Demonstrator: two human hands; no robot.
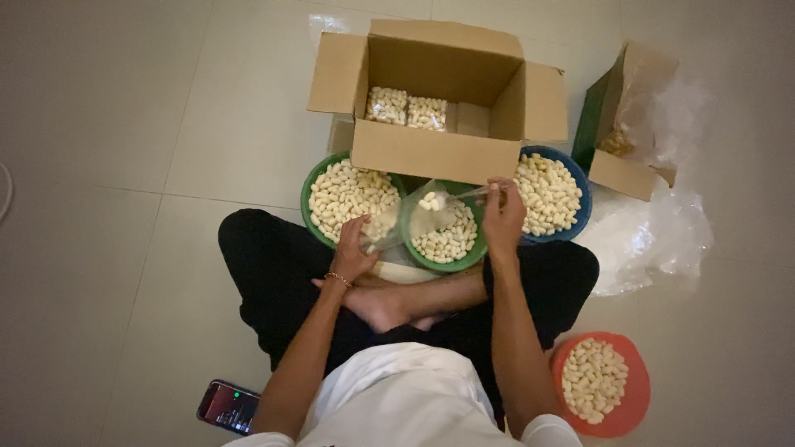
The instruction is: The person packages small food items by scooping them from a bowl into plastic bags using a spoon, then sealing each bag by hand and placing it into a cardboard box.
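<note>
Phone (228, 406), floor at left; orange bowl (602, 382) of pale pods, right. Left hand (354, 251) and right hand (503, 213), each pinched shut on an edge of the clear plastic bag (432, 213), stretched over the middle green bowl (447, 242). Best kept taut, mouth up. Beyond: green bowl (346, 195), blue bowl (551, 194), cardboard box (439, 95) holding packed bags. Bag opening hard to make out; pods' kind uncertain
</note>
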